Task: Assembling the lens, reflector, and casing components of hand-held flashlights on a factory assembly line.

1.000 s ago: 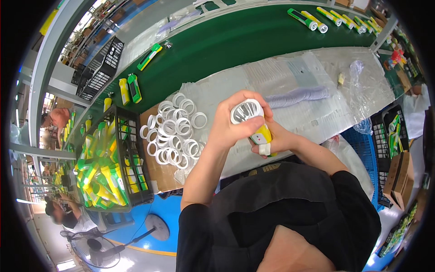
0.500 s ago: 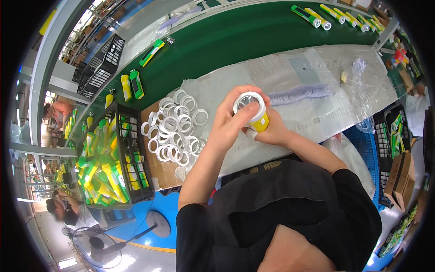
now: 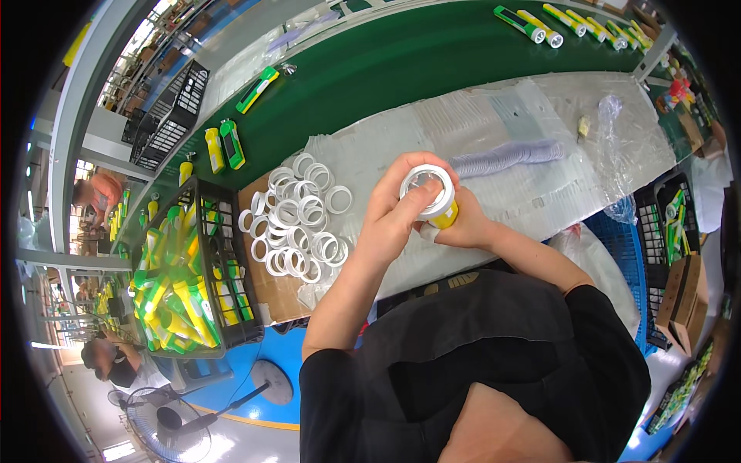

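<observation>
A yellow flashlight (image 3: 445,219) with a wide white ring round its head is held over the worktable, lens end up and tilted toward me. My left hand (image 3: 390,220) wraps the head from the left, its thumb pressed across the lens opening. Lower down, my right hand (image 3: 469,226) grips the yellow body, and its fingers are partly hidden behind it. To the left of my hands lies a loose heap of white rings (image 3: 289,212). Beyond the flashlight, a long row of thin clear discs (image 3: 513,157) rests on the plastic-covered table surface (image 3: 401,262).
A black crate (image 3: 231,262) full of yellow-green flashlights stands at the left. More flashlights (image 3: 229,143) lie on the green conveyor belt (image 3: 370,85), others (image 3: 571,25) at its far right. A blue crate (image 3: 617,251) and cardboard box (image 3: 683,297) are at right; a fan (image 3: 174,420) stands lower left.
The flashlight's head has turned slightly and shifted a little right and down in my hands. Both hands keep their hold. The rings and discs lie as before.
</observation>
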`<state>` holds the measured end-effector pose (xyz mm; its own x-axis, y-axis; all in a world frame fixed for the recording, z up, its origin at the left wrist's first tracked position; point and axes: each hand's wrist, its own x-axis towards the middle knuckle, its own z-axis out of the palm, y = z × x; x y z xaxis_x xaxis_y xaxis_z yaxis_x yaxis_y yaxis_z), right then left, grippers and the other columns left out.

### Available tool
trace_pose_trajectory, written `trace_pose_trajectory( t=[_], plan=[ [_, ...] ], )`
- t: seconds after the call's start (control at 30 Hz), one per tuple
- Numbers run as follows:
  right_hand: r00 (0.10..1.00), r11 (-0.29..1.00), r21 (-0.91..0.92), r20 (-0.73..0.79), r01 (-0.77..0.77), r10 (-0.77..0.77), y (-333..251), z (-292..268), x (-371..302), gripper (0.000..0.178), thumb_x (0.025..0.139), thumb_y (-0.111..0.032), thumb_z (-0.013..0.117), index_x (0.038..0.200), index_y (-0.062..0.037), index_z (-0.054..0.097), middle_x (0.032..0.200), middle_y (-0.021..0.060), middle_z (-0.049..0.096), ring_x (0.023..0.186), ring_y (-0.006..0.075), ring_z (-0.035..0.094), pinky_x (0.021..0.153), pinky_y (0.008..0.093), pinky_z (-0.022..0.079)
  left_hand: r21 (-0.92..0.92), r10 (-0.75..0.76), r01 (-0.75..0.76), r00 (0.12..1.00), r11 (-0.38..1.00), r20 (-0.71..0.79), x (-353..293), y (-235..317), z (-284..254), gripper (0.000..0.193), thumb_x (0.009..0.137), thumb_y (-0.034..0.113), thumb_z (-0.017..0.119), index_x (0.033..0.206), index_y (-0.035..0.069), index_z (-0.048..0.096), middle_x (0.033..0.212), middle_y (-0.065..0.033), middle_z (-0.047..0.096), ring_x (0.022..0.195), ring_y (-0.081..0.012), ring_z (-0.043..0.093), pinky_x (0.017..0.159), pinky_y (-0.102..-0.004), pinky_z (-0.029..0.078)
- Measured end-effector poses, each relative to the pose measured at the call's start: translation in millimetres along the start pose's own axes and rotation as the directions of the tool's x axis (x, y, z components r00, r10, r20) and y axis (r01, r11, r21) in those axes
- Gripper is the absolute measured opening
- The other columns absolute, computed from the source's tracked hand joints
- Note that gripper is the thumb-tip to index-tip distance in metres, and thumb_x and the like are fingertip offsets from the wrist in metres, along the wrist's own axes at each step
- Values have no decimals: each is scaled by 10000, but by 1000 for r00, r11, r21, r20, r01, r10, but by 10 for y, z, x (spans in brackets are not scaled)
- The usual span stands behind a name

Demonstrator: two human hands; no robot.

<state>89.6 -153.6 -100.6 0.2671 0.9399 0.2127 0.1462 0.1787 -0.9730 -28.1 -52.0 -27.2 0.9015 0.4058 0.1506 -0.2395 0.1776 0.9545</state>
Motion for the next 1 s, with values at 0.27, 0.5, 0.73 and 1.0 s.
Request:
trace_pose_trajectory(
  t=[0.27, 0.5, 0.73, 1.0],
  plan=[
    [987, 992, 63, 114, 109, -115, 83, -17, -34, 408, 675, -113, 714, 1072, -61, 640, 958, 91, 716, 904, 214, 688, 831, 355, 524, 24, 5, -4, 998, 1000, -57, -107, 54, 24, 475, 826, 238, 610, 1196, -44, 512, 1136, -176, 583, 1069, -251, 578, 938, -367, 448],
    [991, 994, 109, 132, 10, -24, -61, -107, -145, 371, 687, -73, 707, 1041, -13, 611, 913, 94, 693, 848, 180, 658, 787, 335, 512, -108, 27, -27, 1000, 994, -1, -2, 36, 188, 427, 815, 192, 586, 1161, -45, 509, 1057, -171, 557, 990, -268, 575, 904, -374, 453],
    [957, 996, 49, 283, -73, 57, 128, -159, -83, 408, 666, -57, 706, 1060, -23, 603, 914, 70, 681, 863, 169, 647, 761, 310, 507, 188, 203, -194, 979, 963, -24, 57, -69, 174, 402, 813, 248, 666, 1066, -32, 529, 900, -152, 578, 833, -246, 607, 782, -373, 516],
    [613, 755, 301, 773, -582, 164, -66, -59, -46, 450, 753, -133, 797, 1107, -7, 550, 964, 50, 621, 941, 183, 610, 818, 316, 488, -405, 175, -70, 958, 912, 228, 110, 11, 82, 444, 764, 281, 747, 993, -36, 537, 844, -184, 605, 746, -249, 614, 617, -332, 524]
  ],
)
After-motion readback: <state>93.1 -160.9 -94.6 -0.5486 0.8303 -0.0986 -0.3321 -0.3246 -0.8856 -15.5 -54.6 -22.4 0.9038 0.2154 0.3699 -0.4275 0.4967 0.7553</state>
